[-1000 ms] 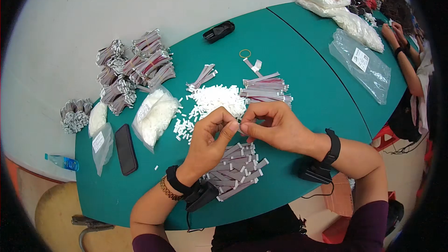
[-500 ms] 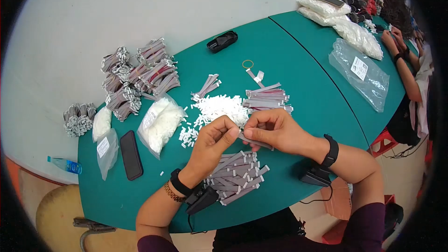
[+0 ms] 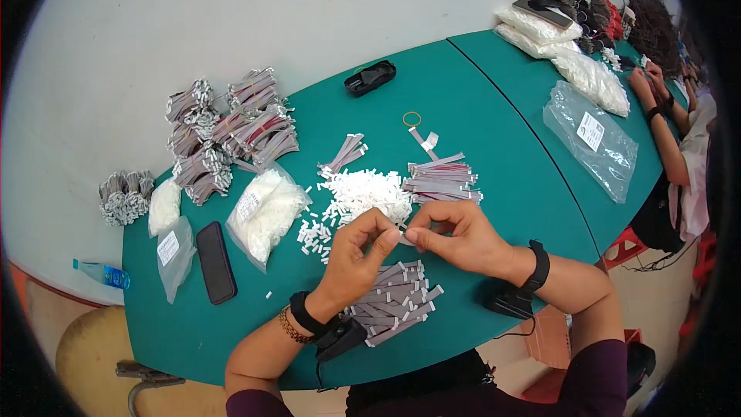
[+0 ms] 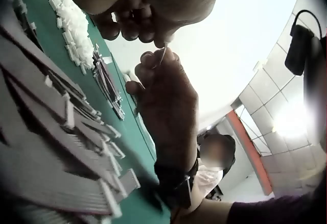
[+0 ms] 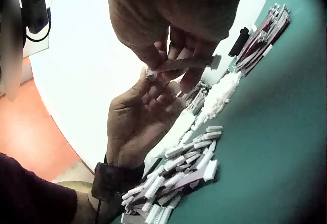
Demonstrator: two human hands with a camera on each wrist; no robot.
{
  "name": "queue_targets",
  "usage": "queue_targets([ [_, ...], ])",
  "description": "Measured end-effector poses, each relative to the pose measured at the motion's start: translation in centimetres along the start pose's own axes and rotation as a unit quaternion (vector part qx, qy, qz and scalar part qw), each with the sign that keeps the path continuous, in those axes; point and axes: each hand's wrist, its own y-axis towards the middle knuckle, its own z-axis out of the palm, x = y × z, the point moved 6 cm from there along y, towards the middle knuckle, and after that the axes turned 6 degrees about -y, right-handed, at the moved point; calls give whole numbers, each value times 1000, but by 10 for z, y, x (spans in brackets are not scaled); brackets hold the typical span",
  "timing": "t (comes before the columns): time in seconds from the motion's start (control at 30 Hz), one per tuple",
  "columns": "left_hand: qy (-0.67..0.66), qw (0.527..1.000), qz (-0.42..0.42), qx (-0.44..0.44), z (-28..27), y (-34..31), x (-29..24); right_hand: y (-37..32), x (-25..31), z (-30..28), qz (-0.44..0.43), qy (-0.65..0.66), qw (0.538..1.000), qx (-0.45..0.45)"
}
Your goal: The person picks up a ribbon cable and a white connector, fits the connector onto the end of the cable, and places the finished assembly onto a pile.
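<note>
In the head view my left hand and right hand meet fingertip to fingertip, below a heap of small white pieces. A short grey ribbon cable with white ends lies across my right hand's fingers in the right wrist view, pinched near one end. My left hand pinches at that same end; its fingers hide whether a loose white piece is there. Below both hands more grey ribbon cables lie in a loose pile. Beyond my right hand is a stack of cables.
Bundled cables, a bag of white pieces and a phone lie at the left. A black case and rubber band are farther back. At the right are an empty bag and another person's arms.
The grey cable showed clearly below my right hand half a second ago and is mostly hidden now. Both hands stay together at its end; the whole head view has shifted, with the table lower.
</note>
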Motion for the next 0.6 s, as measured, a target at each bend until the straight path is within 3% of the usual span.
queue_targets([
  [0.1, -75, 997, -32, 5, -1, 3, 4, -1, 11, 2, 52, 43, 997, 47],
  [0.3, -153, 985, -77, 5, -3, 3, 9, 3, 4, 2, 77, 101, 988, 83],
  [0.6, -143, 986, -83, 23, -7, 5, 6, 3, 4, 9, 139, 114, 975, 133],
])
